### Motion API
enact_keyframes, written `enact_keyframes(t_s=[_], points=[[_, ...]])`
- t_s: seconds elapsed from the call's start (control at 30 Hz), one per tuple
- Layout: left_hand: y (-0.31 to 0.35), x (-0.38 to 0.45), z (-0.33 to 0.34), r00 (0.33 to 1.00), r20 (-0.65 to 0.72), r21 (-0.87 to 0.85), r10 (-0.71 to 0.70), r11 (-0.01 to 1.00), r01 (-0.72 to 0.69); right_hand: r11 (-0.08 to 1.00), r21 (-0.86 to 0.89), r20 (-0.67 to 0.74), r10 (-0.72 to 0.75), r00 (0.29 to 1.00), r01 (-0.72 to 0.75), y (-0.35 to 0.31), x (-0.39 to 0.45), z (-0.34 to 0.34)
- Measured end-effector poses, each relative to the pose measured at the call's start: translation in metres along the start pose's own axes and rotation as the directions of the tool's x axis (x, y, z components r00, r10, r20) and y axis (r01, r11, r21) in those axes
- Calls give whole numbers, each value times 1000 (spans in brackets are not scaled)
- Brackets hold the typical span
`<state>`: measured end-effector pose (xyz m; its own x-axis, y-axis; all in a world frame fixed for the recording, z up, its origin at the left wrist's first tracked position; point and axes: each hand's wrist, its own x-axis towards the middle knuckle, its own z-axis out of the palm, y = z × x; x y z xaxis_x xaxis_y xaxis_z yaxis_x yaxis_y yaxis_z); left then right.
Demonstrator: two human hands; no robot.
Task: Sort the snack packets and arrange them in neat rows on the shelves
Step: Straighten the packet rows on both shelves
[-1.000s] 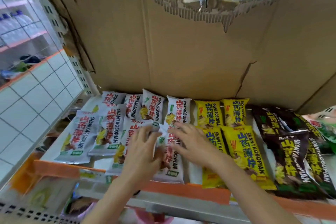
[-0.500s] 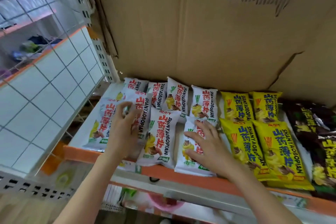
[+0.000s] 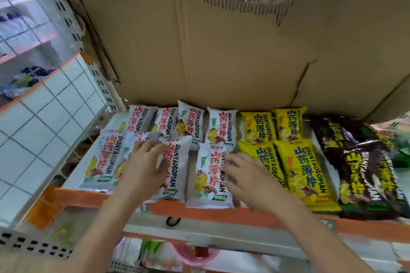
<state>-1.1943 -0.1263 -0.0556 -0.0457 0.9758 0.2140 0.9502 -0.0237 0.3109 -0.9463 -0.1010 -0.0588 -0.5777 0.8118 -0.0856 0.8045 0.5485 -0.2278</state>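
the step in hand looks like squaring the front row of glossy white packets behind the shelf's orange front edge — the left hand lies fingers-flat on 2 overlapping ones, the right hand rests released, grasping nothing, beside the 4th. next, i judge, the crinkly pillow-shaped packets need sliding apart to match the yellow packets rightward — foil slips easily.

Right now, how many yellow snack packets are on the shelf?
4. Two sit at the back: back-left yellow packet and back-right yellow packet. Two lie in front: front-left yellow packet, partly under the right hand, and front-right yellow packet. More may be hidden.
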Motion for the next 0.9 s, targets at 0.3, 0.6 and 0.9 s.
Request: enact_keyframes(t_s=[0.3,0.6,0.9], points=[[208,-30,74,934,128,-34,334,943,-332,989,-114,-119,85,989,-98,116,-174,-34],[439,-59,141,743,155,-159,651,759,-632,856,-57,-126,505,854,-515,229,-387,-48],[585,-66,204,514,232,-315,826,564,-763,684,139,-186,728,660,-716,308,-492,-11]])
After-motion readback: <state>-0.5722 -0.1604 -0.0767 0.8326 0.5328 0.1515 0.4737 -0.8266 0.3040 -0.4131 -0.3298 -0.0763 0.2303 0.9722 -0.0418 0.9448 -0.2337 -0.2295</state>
